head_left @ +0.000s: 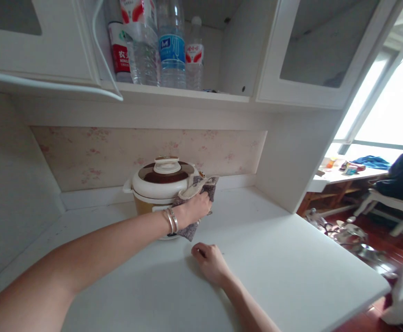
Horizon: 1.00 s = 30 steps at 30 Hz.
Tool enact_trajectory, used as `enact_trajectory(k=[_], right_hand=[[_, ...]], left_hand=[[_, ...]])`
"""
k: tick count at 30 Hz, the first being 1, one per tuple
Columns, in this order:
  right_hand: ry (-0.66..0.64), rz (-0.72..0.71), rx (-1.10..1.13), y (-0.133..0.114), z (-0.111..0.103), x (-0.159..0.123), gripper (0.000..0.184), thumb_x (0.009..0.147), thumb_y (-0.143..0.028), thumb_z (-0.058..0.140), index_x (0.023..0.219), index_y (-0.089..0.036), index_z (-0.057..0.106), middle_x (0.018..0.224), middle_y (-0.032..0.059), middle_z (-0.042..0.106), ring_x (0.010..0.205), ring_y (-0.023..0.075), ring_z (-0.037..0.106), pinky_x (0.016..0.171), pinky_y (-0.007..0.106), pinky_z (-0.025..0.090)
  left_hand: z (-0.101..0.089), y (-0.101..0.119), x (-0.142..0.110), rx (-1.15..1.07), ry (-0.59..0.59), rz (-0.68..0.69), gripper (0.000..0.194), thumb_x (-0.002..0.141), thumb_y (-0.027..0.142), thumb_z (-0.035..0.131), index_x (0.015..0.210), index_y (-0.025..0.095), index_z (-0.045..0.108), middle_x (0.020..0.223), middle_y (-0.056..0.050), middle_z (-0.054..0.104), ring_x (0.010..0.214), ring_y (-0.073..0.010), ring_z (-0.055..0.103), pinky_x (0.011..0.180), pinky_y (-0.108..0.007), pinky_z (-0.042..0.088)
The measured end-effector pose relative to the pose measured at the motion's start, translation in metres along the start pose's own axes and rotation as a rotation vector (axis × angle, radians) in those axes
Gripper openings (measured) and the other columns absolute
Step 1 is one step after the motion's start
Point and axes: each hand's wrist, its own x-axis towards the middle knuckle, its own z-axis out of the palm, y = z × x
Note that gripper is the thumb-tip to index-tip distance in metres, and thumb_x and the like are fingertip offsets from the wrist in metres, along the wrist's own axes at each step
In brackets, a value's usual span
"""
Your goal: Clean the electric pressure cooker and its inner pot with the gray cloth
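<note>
A rice cooker (146, 186) with a white and brown lid stands on the white countertop (263, 258) near the back wall. My left hand (194, 207), with bracelets at its wrist, is closed on a grey-brown cloth (190, 230) and presses it against the cooker's right front side. Part of the cooker's front is hidden behind my forearm and the cloth. Resting on the counter in front of the cooker, my right hand (210, 263) has its fingers curled in, with nothing seen in them.
Overhead, a cabinet shelf (187, 93) holds several plastic bottles (172, 50). A white cable (66, 87) hangs below the cabinet at left. At right, beyond the counter's edge, metal pots (346, 233) lie on the floor near a white chair (391, 207).
</note>
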Motion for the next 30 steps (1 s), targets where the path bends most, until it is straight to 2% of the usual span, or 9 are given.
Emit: enact_trajectory(k=[4,7,10,14,16,19,23,26,30], right_hand=[[-0.029,-0.061,-0.091,-0.006,0.004,-0.001,0.027,0.088,-0.029,0.045,0.088,-0.025,0.072,0.08,0.0015,0.074,0.072,0.0156,0.065,0.061,0.022,0.034],[-0.032,-0.068,-0.122,-0.008,0.006,-0.001,0.028,0.088,-0.028,0.044,0.089,-0.026,0.072,0.08,0.0017,0.074,0.071,0.0161,0.065,0.061,0.023,0.035],[-0.047,-0.093,-0.141,-0.006,0.007,-0.002,0.028,0.086,-0.025,0.044,0.086,-0.024,0.072,0.075,0.0022,0.073,0.068,0.0163,0.064,0.06,0.023,0.036],[0.004,-0.192,-0.117,-0.001,0.01,-0.003,0.022,0.08,-0.022,0.05,0.088,-0.018,0.07,0.084,0.0059,0.072,0.075,0.0188,0.062,0.066,0.024,0.04],[0.027,-0.247,-0.096,0.002,0.011,-0.004,0.02,0.078,-0.021,0.052,0.088,-0.017,0.068,0.087,0.0065,0.072,0.075,0.0188,0.062,0.067,0.025,0.04],[-0.018,-0.259,-0.115,0.002,0.009,-0.005,0.018,0.081,-0.02,0.05,0.079,-0.018,0.068,0.076,0.0033,0.07,0.066,0.0154,0.059,0.062,0.023,0.037],[-0.032,-0.161,-0.197,-0.003,0.007,-0.005,0.025,0.088,-0.025,0.047,0.077,-0.02,0.069,0.075,0.0033,0.071,0.065,0.0152,0.06,0.059,0.023,0.034],[0.003,-0.106,-0.258,-0.007,0.005,-0.003,0.026,0.09,-0.026,0.045,0.078,-0.021,0.068,0.075,0.0034,0.07,0.069,0.0158,0.062,0.064,0.024,0.036],[0.19,-0.071,-0.324,-0.007,-0.006,0.0,0.03,0.096,-0.029,0.038,0.092,-0.026,0.067,0.095,0.0025,0.07,0.093,0.0168,0.06,0.089,0.031,0.036]], left_hand=[[-0.009,0.008,0.018,-0.129,0.048,-0.189,0.02,0.089,0.01,0.044,0.099,0.011,0.061,0.095,-0.016,0.066,0.092,-0.0269,0.059,0.078,-0.04,0.042],[-0.015,0.021,0.042,-0.345,0.09,-0.411,0.03,0.096,0.027,0.034,0.107,0.013,0.058,0.099,-0.016,0.065,0.092,-0.0275,0.062,0.079,-0.042,0.044],[-0.011,0.046,0.067,-0.601,-0.001,-0.576,0.047,0.097,0.041,0.022,0.12,0.013,0.052,0.114,-0.019,0.06,0.102,-0.0296,0.06,0.083,-0.043,0.045],[0.012,0.084,0.08,-0.865,-0.251,-0.482,0.058,0.094,0.051,0.023,0.119,0.013,0.058,0.123,-0.021,0.058,0.108,-0.0336,0.06,0.086,-0.044,0.047],[0.026,0.094,0.075,-0.918,-0.281,-0.399,0.054,0.092,0.05,0.03,0.11,0.014,0.064,0.118,-0.019,0.062,0.104,-0.0335,0.062,0.085,-0.043,0.048],[0.046,0.091,0.052,-0.972,-0.258,-0.32,0.047,0.092,0.044,0.034,0.107,0.014,0.066,0.117,-0.017,0.064,0.108,-0.0306,0.06,0.092,-0.04,0.045],[0.069,0.073,-0.007,-1.037,-0.149,-0.312,0.043,0.095,0.035,0.031,0.119,0.016,0.061,0.124,-0.011,0.061,0.116,-0.021,0.055,0.101,-0.031,0.039],[0.081,0.067,-0.064,-1.233,-0.038,-0.466,0.042,0.094,0.036,0.035,0.117,0.013,0.063,0.12,-0.011,0.064,0.113,-0.02,0.057,0.1,-0.03,0.04],[0.085,0.065,-0.142,-1.433,-0.034,-0.65,0.043,0.092,0.045,0.042,0.118,0.018,0.063,0.121,-0.008,0.065,0.113,-0.0209,0.058,0.1,-0.031,0.041]])
